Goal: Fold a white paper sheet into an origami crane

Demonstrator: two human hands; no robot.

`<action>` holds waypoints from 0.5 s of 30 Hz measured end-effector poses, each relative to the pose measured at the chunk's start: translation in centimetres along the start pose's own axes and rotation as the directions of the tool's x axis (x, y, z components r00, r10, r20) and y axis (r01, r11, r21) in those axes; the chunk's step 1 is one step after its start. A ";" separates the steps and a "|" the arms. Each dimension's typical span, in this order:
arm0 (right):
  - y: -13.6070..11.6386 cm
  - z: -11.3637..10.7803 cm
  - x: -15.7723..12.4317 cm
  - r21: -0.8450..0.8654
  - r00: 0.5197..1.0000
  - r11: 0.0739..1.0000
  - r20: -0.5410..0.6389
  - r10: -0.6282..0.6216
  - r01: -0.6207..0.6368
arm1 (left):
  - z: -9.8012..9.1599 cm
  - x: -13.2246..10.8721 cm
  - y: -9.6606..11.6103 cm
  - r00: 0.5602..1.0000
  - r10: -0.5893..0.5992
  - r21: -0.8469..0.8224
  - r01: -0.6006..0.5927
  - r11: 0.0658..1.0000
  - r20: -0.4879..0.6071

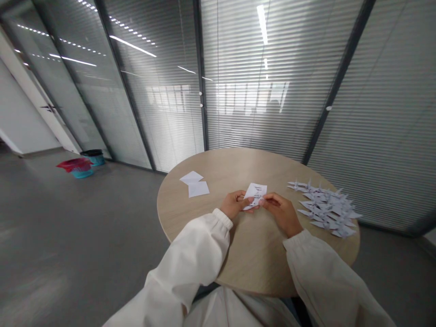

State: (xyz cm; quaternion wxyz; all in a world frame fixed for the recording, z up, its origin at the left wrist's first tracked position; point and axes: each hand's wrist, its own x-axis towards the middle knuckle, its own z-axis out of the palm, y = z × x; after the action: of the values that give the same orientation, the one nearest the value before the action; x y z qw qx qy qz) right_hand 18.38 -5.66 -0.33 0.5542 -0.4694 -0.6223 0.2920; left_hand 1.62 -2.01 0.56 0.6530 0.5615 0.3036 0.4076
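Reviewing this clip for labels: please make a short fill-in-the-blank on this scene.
The left hand and right hand hold a printed paper sheet above a ____ wooden table.
Folded paper cranes lie in a pile to the ____ of the hands.
Two white paper sheets lie to the ____ of the hands.
On the floor, a teal bin has a ____ bag over its rim.
Missing words: round; right; left; red.

I am seeing a round pale-wood surface [221, 168] carrying two loose white paper sheets [194, 183] and a heap of folded paper cranes [323, 209].
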 end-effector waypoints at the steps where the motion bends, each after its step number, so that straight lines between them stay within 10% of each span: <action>1: 0.0 0.0 0.0 0.016 1.000 1.000 -0.012 0.008 -0.007 | 0.0 0.0 -0.1 1.000 -0.005 -0.003 0.005 1.000 0.015; 15: 0.3 -0.1 0.1 -0.053 0.998 0.999 -0.066 0.002 -0.005 | 0.3 0.1 -0.8 0.989 -0.070 -0.039 0.076 0.996 0.132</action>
State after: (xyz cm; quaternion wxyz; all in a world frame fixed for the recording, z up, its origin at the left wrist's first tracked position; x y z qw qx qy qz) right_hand 18.54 -5.47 -0.54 0.5610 -0.4946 -0.6105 0.2607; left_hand 2.08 -2.10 -0.20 0.6980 0.5611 0.2717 0.3524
